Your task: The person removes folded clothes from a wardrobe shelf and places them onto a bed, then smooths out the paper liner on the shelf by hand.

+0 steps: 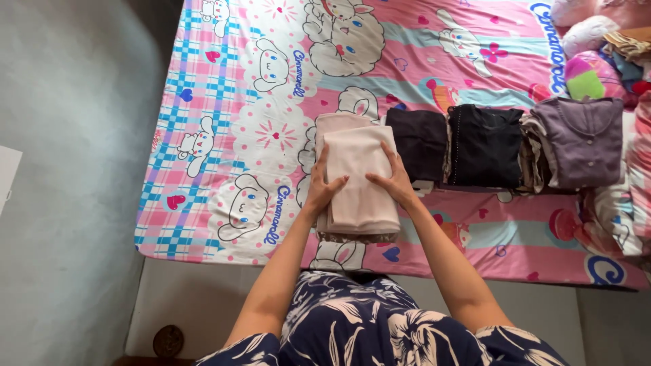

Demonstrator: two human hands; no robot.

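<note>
Keep left hand (323,188) and right hand (391,179) flat, fingers spread and gripping nothing, pressing the folded pale pink garment (358,181) on the bed (224,102) beside the dark folded stacks (422,144), edges squared.

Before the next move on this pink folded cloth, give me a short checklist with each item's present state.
1. Left hand flat on the pale pink folded cloth: ok.
2. Right hand flat on it too: ok.
3. Cloth edges squared: cannot tell; a layer beneath juts out at the far end.
4. Cloth lies fully on the patterned bedsheet: ok.
5. Apart from the dark folded garment beside it: cannot tell, they look close.
</note>
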